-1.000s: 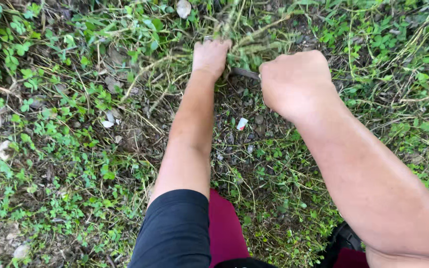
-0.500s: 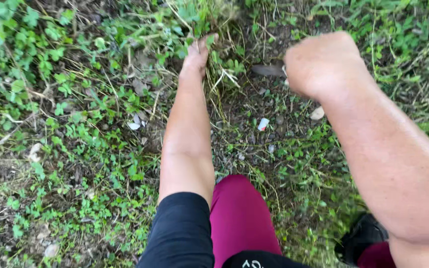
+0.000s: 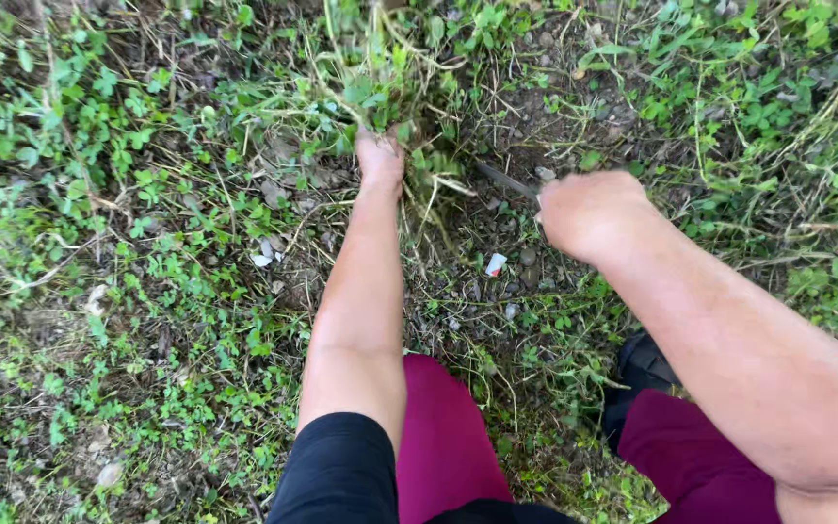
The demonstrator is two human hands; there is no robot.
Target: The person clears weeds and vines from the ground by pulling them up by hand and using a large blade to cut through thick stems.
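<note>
— While the left hand [image 3: 380, 160] reaches to the far middle of the patch, what is it closed on?

— Its fingers are buried in a clump of green weeds [image 3: 370, 82] and wrapped around the stems, gripping them low down by the soil. The clump stands up past the top edge of the view.

— And the right hand [image 3: 589, 213]?

— Closed in a fist round the handle of a thin dark blade [image 3: 506, 180], which pokes out to the left, its tip near the base of the clump, just right of the left hand.

— Any vessel or bin about?

— No, only ground. A small white scrap [image 3: 495, 264] lies on the bare soil [image 3: 535, 126] between the two arms.

— Where is there room?

— The scraped soil between and beyond the hands is open. Low green plants [image 3: 70, 194] crowd the left side, and more weeds fill the far right. The magenta trouser knees [image 3: 448, 437] close in the near edge.
</note>
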